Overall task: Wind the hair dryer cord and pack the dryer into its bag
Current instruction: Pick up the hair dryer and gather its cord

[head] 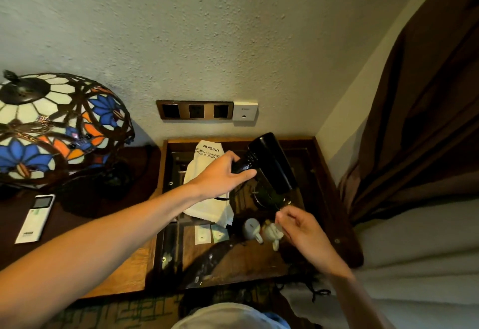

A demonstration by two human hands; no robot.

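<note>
Dim, warm indoor light; far wall (207,30) brightest, desk (259,264) in deep shadow. Strong wide-angle bending at edges. Slight softness overall, right curtain (427,108) dark, glare none.

The hair dryer (272,163) is glossy black, held up above the table (129,274), its barrel tilted with one end toward eleven o'clock and the other toward five. Its handle juts toward nine. The black cord (261,199) hangs in loops beneath the barrel. At nine o'clock from the dryer lies the white cloth bag (207,199), crumpled, printed UNISKIN.
</note>
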